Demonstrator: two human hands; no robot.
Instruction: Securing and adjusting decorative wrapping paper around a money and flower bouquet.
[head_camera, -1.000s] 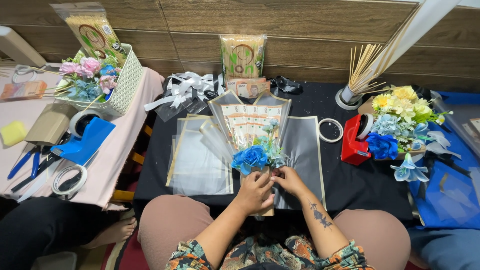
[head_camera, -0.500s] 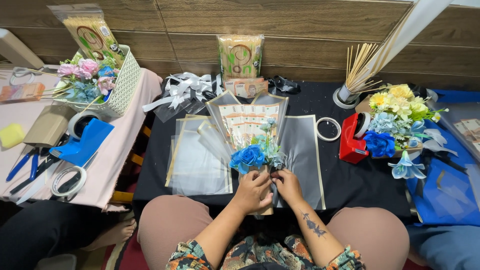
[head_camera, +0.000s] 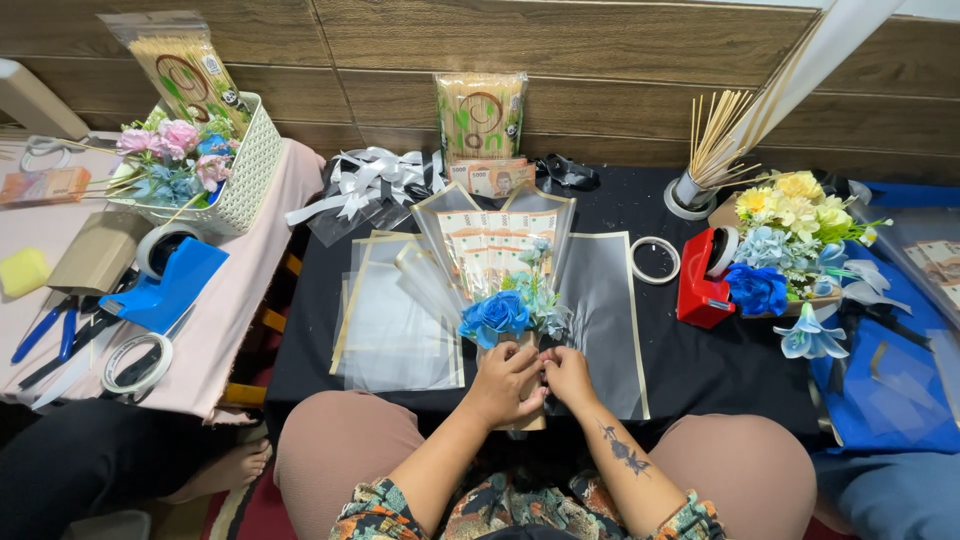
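The person is sitting at the edge of a black table (head_camera: 700, 370), both forearms reaching forward and angling inward so the hands are meeting at the base of a bouquet (head_camera: 505, 290). The left hand (head_camera: 508, 384) is curling round the bouquet's stem end, fingers wrapped closed on it with knuckles up. The right hand (head_camera: 568, 376) is pressing in just beside it, fingers bent and touching the same stem end; whether it is truly gripping or only pinching I cannot tell. The bouquet is lying flat on the table's near middle, a blue rose (head_camera: 494, 316) just above the hands and folded banknotes (head_camera: 490, 245) fanning out beyond, on clear wrapping sheets (head_camera: 395, 330). A red tape dispenser (head_camera: 702, 280) is sitting well off to the right.
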